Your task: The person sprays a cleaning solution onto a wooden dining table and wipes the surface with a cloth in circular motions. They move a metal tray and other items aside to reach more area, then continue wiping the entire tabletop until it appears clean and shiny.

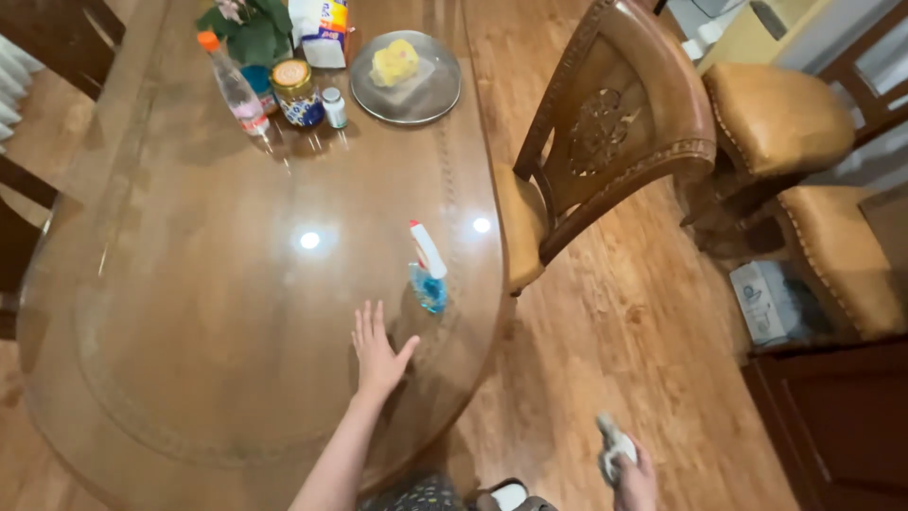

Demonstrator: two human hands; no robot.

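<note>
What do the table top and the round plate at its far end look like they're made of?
The table top looks like polished wood, perhaps under glass: grain and inlay show, and ceiling lights reflect sharply. The round plate looks like metal, grey with a dull sheen. The left hand lies flat on the top.

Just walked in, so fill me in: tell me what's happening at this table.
A person stands at a glossy wooden table. Their left hand lies flat and open on it, close to a blue spray bottle standing upright near the edge. Their right hand hangs beside the table, closed on a crumpled pale cloth.
</note>
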